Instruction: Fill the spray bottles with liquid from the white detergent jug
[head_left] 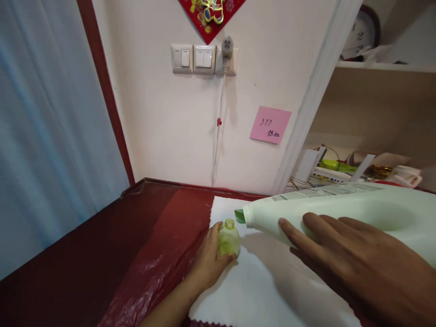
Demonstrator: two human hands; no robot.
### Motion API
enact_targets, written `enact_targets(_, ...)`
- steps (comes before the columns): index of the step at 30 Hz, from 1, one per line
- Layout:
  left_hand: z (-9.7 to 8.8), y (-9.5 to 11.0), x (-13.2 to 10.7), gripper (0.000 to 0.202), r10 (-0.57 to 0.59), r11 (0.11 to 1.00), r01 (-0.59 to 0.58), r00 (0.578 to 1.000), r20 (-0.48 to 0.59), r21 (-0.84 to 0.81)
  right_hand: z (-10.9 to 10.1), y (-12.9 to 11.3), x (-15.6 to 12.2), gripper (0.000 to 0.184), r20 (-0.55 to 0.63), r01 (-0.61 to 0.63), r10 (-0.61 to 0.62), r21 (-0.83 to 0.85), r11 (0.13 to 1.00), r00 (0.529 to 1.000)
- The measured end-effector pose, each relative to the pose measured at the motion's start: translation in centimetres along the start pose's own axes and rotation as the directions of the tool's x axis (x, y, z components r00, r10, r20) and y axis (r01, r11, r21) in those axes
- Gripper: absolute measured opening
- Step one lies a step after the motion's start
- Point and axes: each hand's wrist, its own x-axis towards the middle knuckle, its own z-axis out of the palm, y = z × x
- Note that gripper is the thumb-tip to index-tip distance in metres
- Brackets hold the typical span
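My left hand (pixel 207 261) is wrapped round a small, clear yellow-green bottle (pixel 228 240) that stands upright and uncapped on a white cloth (pixel 265 286). My right hand (pixel 354 263) grips a large white jug (pixel 340 213) from the near side, fingers stretched along its body. The jug is tipped almost flat, its green spout (pixel 240 216) just above and to the right of the small bottle's mouth. No liquid can be seen flowing.
The cloth lies on a dark red table (pixel 136 245) against a white wall with switches, a plugged-in charger cable (pixel 218 136) and a pink note (pixel 270 124). A cluttered shelf (pixel 357 168) stands at right. A curtain hangs at left.
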Motion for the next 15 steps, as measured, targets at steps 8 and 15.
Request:
enact_targets(8,0.04,0.14,-0.01,0.081,0.01,1.0,-0.01,1.0,0.004,-0.002,-0.18,0.0,0.3,0.054,0.002,0.025,-0.025,0.01,1.0,1.0)
enact_targets(15,0.35,-0.17,0.08,0.082,0.018,1.0,-0.018,1.0,-0.016,-0.022,0.0,-0.01,0.33,0.053,-0.013,0.016,-0.016,0.015,1.0,1.0)
